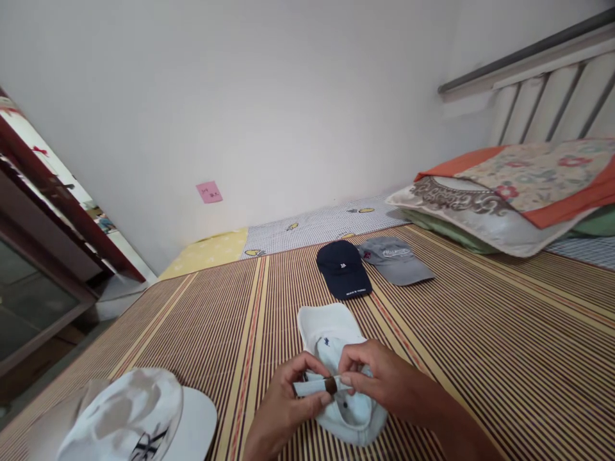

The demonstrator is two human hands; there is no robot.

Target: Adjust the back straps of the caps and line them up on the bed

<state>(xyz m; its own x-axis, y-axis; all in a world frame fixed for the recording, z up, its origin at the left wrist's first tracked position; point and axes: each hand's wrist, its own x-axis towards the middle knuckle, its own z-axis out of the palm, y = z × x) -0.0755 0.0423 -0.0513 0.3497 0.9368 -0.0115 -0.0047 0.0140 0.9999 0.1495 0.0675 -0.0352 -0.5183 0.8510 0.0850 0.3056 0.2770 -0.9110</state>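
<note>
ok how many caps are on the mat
4 clearly: a pale cap in the left hand and right hand, a navy cap and grey cap beyond it, a patterned cap lower left. The beige thing there may be another, partly hidden.

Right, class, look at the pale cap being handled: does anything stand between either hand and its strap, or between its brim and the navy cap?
Nothing visible does. The left hand and right hand already hold the strap, and no other object lies between the brim and the navy cap.
</note>
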